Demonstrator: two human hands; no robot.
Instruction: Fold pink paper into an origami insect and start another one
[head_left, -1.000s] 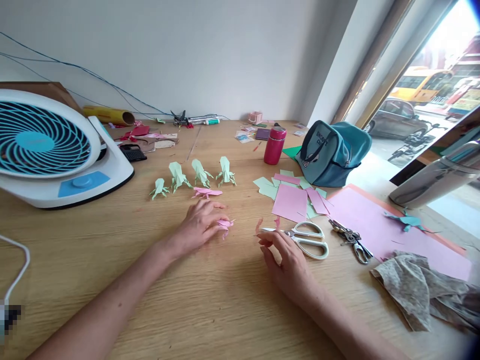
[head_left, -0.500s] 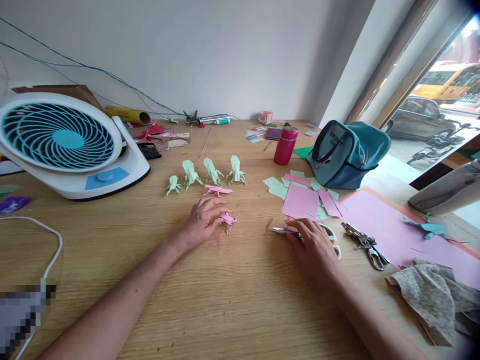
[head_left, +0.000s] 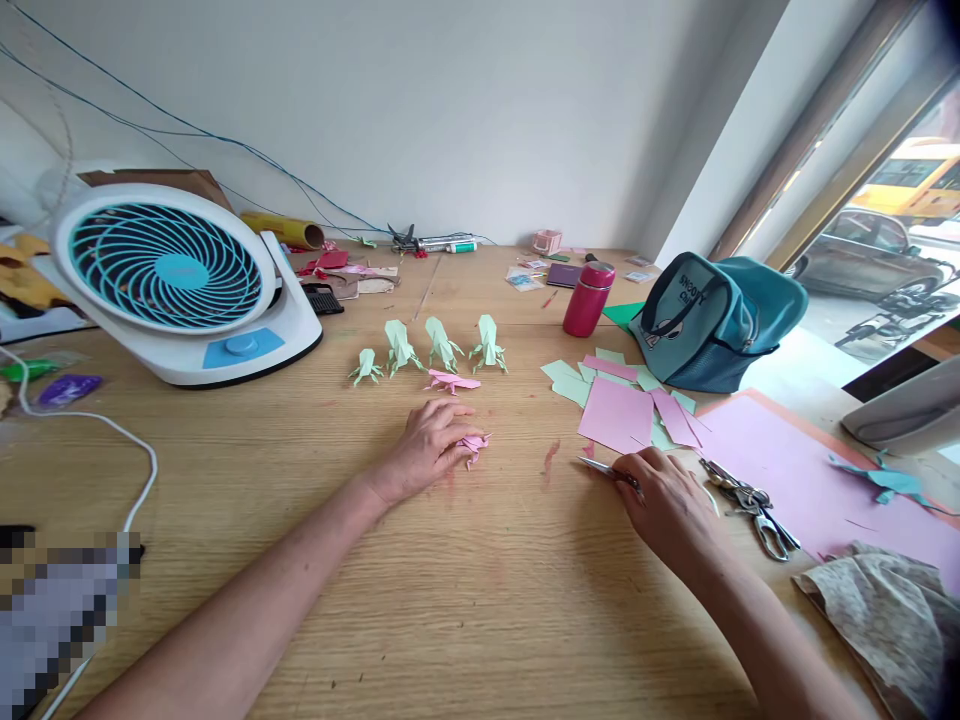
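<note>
My left hand [head_left: 433, 442] rests on the table with its fingers closed around one end of a small pink origami insect [head_left: 474, 444], whose thin legs stick out to the right. The fingers of my right hand [head_left: 664, 495] wrap over a pair of scissors [head_left: 600, 468]. Their blades point left, and the white handles are mostly hidden under the palm. Beyond my left hand lies another pink origami insect [head_left: 452, 381]. Behind it stand several pale green origami insects, among them a tall one [head_left: 488, 343] and a smaller one [head_left: 366, 367].
Pink paper [head_left: 619, 412] and green slips lie ahead of my right hand, with a red flask [head_left: 589, 300] and blue bag [head_left: 697, 320] beyond. Keys [head_left: 754, 505], a large pink sheet [head_left: 757, 450] and a cloth [head_left: 885, 620] lie right. A fan [head_left: 187, 290] stands left.
The view has turned slightly left. My right hand has shifted a little right with the scissors, and its fingers cover more of the handles. My left hand stays at the pink insect.
</note>
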